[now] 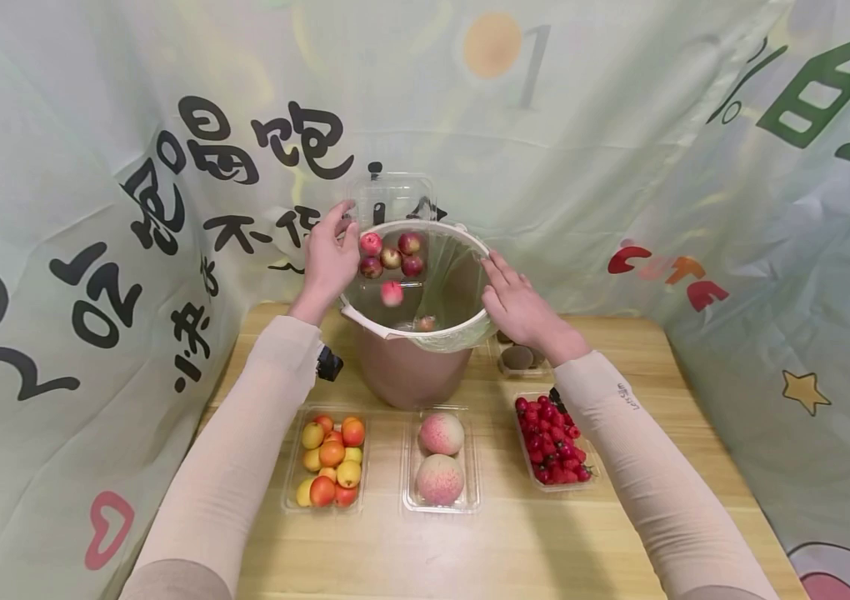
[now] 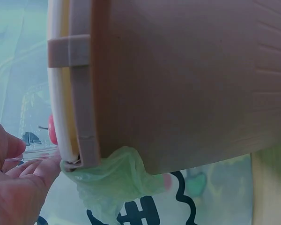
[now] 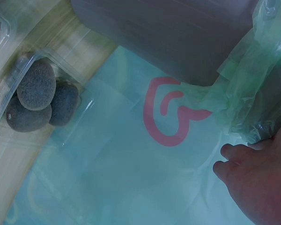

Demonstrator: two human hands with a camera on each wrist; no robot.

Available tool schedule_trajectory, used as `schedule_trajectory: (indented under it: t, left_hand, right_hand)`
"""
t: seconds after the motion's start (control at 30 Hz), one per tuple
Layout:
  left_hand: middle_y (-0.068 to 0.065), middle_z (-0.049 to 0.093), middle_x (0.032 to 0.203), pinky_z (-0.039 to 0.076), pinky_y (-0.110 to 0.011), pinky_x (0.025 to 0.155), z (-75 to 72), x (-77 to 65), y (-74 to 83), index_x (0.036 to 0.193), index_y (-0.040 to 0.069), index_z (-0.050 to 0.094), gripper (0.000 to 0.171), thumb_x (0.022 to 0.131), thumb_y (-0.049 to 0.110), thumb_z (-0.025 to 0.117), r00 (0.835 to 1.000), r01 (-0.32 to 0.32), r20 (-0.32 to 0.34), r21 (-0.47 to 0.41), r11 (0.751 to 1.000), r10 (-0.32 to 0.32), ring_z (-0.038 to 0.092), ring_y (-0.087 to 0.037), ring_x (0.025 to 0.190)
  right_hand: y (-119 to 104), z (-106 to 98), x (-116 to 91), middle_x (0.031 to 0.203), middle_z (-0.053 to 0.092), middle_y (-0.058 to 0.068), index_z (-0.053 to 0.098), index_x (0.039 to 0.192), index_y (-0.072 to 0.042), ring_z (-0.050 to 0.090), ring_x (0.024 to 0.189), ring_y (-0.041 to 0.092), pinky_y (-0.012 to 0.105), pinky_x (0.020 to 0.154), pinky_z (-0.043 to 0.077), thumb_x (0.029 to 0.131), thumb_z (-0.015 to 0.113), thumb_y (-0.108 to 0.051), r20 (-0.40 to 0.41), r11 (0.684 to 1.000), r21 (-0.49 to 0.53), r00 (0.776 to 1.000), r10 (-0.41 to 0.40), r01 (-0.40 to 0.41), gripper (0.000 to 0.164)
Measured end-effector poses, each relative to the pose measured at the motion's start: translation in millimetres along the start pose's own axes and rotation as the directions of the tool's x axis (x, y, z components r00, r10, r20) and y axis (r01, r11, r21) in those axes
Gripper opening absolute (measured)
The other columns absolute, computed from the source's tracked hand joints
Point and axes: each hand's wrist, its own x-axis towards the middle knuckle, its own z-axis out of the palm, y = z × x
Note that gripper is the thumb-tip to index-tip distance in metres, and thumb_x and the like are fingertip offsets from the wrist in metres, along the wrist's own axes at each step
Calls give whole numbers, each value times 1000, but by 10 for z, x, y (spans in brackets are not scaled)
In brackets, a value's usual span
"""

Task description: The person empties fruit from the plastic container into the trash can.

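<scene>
My left hand [image 1: 331, 258] pinches a clear plastic clamshell box [image 1: 395, 196] between thumb and fingers, tilted over the bin's mouth. Several small red apples [image 1: 391, 257] show in its lower half. One pinkish-red apple [image 1: 392, 293] is below them, over the opening. The brownish-pink bin [image 1: 413, 367] has a white rim and a thin green bag [image 2: 114, 176] folded over its edge. Another small fruit [image 1: 426, 322] shows inside near the front wall. My right hand [image 1: 518, 300] rests on the rim's right side, fingers extended over the bag.
On the wooden table [image 1: 500, 550] stand clear boxes of yellow and orange fruit [image 1: 331, 454], two peaches [image 1: 440, 479] and red berries [image 1: 552, 446]. A box of dark grey-brown oval fruit [image 3: 36, 84] sits right of the bin. Printed cloth [image 1: 545, 167] surrounds the table.
</scene>
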Motion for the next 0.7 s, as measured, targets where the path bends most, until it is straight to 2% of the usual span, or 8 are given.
schedule_trajectory:
  t: [0.5, 0.7]
  left_hand:
    - [-16, 61, 151, 55, -39, 110, -13, -3, 22, 150, 11, 60, 43, 107, 8, 57, 1000, -16, -14, -16, 1000, 16, 64, -29, 136]
    - [-20, 70, 137, 57, -37, 94, -12, -8, 27, 149, 12, 60, 43, 107, 9, 58, 999, -37, -38, 7, 999, 37, 74, -34, 111]
  right_hand:
    - [-10, -1, -7, 179, 3, 12, 16, 169, -6, 8, 166, 31, 58, 134, 11, 109, 15, -39, -2, 1000, 3, 1000, 2, -2, 68]
    - [-14, -7, -19, 179, 3, 12, 15, 169, -6, 8, 166, 32, 59, 133, 12, 110, 18, -36, 0, 1000, 5, 1000, 0, 0, 67]
